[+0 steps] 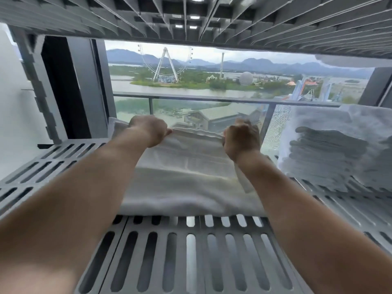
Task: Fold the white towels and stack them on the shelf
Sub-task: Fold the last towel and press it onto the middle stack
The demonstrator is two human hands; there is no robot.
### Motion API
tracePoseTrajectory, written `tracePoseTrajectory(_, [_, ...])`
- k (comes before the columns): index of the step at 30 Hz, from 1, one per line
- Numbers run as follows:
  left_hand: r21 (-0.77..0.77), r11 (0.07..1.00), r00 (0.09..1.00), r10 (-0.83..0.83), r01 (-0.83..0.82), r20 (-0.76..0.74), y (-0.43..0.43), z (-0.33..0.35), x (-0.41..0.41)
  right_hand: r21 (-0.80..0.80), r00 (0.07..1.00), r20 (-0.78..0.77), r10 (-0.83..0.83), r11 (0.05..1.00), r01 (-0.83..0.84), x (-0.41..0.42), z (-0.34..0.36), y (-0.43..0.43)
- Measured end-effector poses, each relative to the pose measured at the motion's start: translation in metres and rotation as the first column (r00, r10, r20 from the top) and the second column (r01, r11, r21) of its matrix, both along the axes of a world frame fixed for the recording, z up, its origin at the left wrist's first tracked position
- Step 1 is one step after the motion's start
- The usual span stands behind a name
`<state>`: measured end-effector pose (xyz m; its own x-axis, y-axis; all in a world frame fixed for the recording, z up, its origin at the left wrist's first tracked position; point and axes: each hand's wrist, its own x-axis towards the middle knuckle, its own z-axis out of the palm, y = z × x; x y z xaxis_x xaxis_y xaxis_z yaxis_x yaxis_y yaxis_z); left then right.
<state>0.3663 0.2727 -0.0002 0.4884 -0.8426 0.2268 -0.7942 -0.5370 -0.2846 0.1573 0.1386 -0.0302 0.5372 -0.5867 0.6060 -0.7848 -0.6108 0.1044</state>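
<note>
On the slatted shelf (pixel 148 251), the left hand (pixel 148 129) and right hand (pixel 241 139) each clutch the far edge of a folded white towel (pixel 184 166) at 12 o'clock, likely positioning it; next, square and release.

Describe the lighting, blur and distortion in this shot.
Head view: soft daylight comes through the window behind, no harsh glare; the wide lens bows the shelf; the near forearms are soft; the towel stack at right looks smeared; the left hand and right hand gripping the towel are fairly sharp.
</note>
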Motion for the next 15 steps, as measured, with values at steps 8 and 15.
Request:
tracePoseTrajectory(8, [-0.344, 0.939, 0.987, 0.046, 0.010, 0.156, -0.030, -0.071, -0.017, 0.203, 0.994, -0.109, -0.020, 0.978, 0.042, 0.042, -0.032, -0.040])
tracePoseTrajectory(15, [-0.056, 0.997, 0.929, -0.065, 0.048, -0.364, -0.030, -0.123, -0.060, 0.240, 0.995, -0.098, 0.027, 0.971, -0.003, 0.061, -0.039, -0.061])
